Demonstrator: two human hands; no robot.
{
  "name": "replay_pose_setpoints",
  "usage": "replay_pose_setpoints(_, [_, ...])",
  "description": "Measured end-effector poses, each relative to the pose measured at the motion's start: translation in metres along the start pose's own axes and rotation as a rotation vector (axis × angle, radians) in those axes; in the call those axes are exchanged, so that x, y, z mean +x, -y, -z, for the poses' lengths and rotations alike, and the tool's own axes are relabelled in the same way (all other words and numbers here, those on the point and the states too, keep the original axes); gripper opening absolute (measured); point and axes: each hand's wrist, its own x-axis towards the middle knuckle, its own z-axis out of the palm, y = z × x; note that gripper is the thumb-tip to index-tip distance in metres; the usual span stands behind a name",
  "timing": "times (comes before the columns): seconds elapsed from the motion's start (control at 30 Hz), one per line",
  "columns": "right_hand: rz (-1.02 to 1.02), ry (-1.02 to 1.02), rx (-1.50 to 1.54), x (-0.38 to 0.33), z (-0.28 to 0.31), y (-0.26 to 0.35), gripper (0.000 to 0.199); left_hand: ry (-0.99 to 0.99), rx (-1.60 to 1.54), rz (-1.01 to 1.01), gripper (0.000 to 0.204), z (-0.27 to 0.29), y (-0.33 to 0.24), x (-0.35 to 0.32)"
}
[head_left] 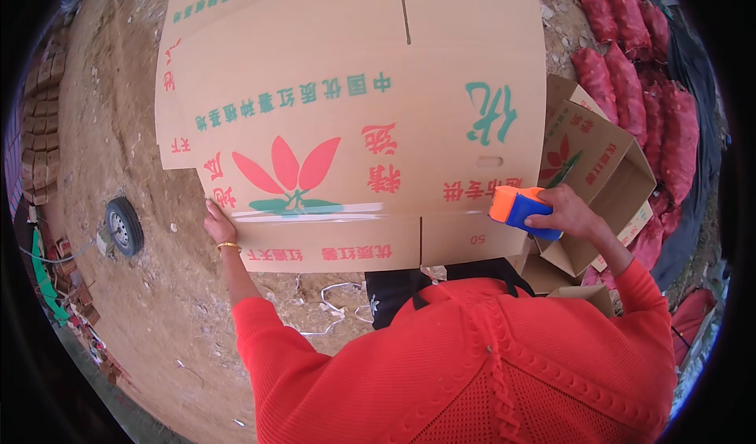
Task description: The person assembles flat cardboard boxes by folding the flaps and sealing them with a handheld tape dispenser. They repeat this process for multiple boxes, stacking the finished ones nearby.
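A large flattened cardboard box [315,129] with red and green print lies across the space before me. At its near left edge, my left hand [220,223] grips the cardboard; a gold bangle circles that wrist. My right hand [568,212] is closed around an orange and blue tape dispenser [521,209], held at the near right edge of the flat box. A shiny strip of clear tape [339,212] runs across the cardboard above the fold of the near flap. What holds the sheet up from below is hidden.
To the right stand open cardboard boxes [618,168]. Red net sacks [630,90], full and piled, lie beyond them. A small wheel [124,227] sits on the dirt ground at left, with stacked cartons [39,121] farther out. White strapping [335,306] lies near my legs.
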Motion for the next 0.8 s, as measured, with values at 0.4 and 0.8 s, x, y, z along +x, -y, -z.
replay_pose_setpoints(0.4, [-0.086, 0.009, 0.010, -0.021, 0.034, -0.056, 0.044, -0.011, -0.042, 0.010, 0.071, 0.007, -0.009, -0.003])
replay_pose_setpoints(0.8, [-0.140, 0.042, 0.031, -0.037, 0.041, -0.113, 0.047, -0.008, 0.063, -0.034, 0.072, 0.013, -0.007, 0.003])
